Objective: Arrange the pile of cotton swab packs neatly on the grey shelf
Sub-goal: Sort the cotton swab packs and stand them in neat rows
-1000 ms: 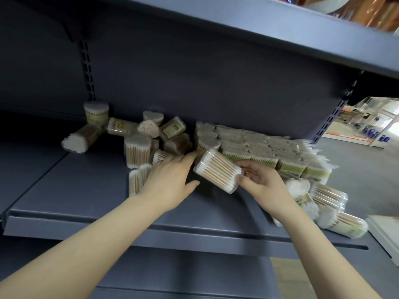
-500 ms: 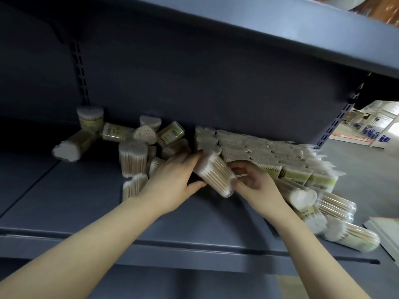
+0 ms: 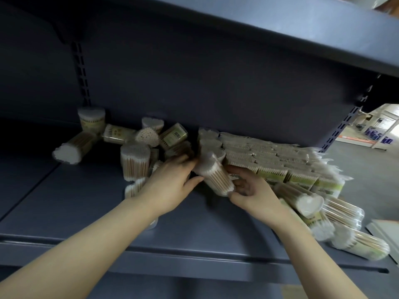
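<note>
Vs. a second ago: held swab pack (image 3: 212,176) is carried further back, now close against the front of the arranged row (image 3: 259,156); before it was held clear in front of it. View is also shifted lower and closer.

Grip: right hand (image 3: 252,196) is curled round the pack's near end, fingers under it. Left hand (image 3: 172,184) is laid flat against the pack's far-left side, fingers straight, thumb spread.

Containers: clear cylindrical tubs, each packed with wooden-stick cotton swabs. Loose pile (image 3: 138,147) sits left of the grip, some tubs upright, some tipped. More tipped tubs (image 3: 336,221) lie right of the grip at the edge of the grey shelf (image 3: 64,201).

Labels: green-yellow bands and one barcode (image 3: 177,134) are seen; text cannot be read.
</note>
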`<state>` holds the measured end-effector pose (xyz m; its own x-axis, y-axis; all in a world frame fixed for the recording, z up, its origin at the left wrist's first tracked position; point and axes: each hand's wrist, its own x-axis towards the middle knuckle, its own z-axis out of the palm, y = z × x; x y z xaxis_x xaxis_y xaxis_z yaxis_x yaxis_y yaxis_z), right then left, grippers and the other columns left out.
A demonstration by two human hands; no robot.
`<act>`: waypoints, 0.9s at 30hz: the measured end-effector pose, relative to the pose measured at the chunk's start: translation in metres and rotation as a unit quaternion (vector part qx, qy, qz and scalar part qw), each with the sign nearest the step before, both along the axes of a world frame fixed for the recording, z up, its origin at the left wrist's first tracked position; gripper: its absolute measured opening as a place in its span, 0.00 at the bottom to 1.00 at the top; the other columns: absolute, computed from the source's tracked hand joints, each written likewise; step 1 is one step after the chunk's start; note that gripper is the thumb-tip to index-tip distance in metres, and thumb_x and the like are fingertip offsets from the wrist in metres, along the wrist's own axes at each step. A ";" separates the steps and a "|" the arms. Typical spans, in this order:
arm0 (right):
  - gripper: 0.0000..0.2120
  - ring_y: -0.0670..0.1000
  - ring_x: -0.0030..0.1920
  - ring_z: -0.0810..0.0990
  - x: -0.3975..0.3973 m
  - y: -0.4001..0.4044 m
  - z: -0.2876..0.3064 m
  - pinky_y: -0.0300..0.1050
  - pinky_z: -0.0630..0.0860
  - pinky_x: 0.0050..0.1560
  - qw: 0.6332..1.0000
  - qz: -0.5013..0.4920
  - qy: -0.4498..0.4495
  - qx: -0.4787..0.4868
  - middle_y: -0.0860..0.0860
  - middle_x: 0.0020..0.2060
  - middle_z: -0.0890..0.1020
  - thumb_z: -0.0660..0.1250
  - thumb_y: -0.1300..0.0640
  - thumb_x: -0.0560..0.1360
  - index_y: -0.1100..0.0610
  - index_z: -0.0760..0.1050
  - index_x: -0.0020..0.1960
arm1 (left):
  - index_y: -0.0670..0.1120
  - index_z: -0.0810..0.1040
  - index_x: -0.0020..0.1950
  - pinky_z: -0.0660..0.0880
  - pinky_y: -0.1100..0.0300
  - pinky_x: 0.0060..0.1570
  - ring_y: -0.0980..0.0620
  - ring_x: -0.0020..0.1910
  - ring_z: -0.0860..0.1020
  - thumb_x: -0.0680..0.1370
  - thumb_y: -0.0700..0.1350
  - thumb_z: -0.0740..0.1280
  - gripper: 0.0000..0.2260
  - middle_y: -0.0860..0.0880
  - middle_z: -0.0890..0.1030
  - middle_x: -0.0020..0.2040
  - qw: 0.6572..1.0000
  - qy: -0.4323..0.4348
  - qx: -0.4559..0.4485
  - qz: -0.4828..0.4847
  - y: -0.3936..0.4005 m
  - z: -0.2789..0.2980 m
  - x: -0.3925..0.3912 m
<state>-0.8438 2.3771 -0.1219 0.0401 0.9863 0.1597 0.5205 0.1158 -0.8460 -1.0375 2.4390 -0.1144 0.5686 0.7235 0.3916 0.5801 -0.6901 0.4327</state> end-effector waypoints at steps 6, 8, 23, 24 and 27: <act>0.23 0.47 0.49 0.80 0.001 -0.001 0.003 0.36 0.76 0.49 0.999 -0.014 -0.029 0.019 0.48 0.53 0.79 0.71 0.64 0.66 0.45 0.71 0.55 | 0.45 0.76 0.59 0.74 0.50 0.48 0.48 0.51 0.77 0.76 0.49 0.65 0.14 0.47 0.80 0.52 0.999 -0.048 -0.022 -0.008 0.001 0.002 0.002; 0.23 0.46 0.49 0.80 0.002 -0.001 0.006 0.35 0.75 0.50 0.999 -0.012 -0.030 0.021 0.48 0.53 0.79 0.70 0.68 0.67 0.48 0.71 0.56 | 0.46 0.74 0.63 0.74 0.51 0.51 0.49 0.53 0.77 0.75 0.46 0.67 0.16 0.48 0.80 0.54 0.997 -0.062 -0.036 -0.004 0.001 0.003 0.002; 0.24 0.34 0.40 0.79 0.002 -0.004 0.016 0.29 0.73 0.44 1.000 0.020 -0.007 0.020 0.40 0.36 0.82 0.64 0.75 0.68 0.45 0.74 0.47 | 0.51 0.67 0.69 0.72 0.55 0.55 0.54 0.57 0.74 0.71 0.50 0.72 0.28 0.52 0.74 0.62 0.998 -0.029 -0.025 -0.051 0.008 0.011 -0.002; 0.22 0.34 0.41 0.79 0.001 -0.004 0.016 0.29 0.73 0.44 1.000 0.020 -0.006 0.023 0.41 0.38 0.82 0.65 0.72 0.68 0.45 0.74 0.48 | 0.51 0.66 0.69 0.72 0.55 0.56 0.54 0.58 0.74 0.71 0.50 0.72 0.29 0.52 0.74 0.63 0.998 -0.031 -0.025 -0.053 0.007 0.011 -0.001; 0.21 0.36 0.41 0.79 0.000 -0.003 0.016 0.31 0.74 0.44 1.000 0.009 -0.001 0.025 0.43 0.43 0.81 0.66 0.70 0.69 0.44 0.74 0.48 | 0.52 0.65 0.70 0.72 0.55 0.56 0.55 0.59 0.74 0.72 0.52 0.71 0.29 0.52 0.74 0.64 0.997 -0.044 -0.028 -0.056 0.005 0.010 0.000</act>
<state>-0.8438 2.3739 -0.1063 0.0221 0.9776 0.2093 0.5203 0.1675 -0.8374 -1.0375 2.4441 -0.1047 0.6120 0.6792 0.4052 0.4584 -0.7221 0.5181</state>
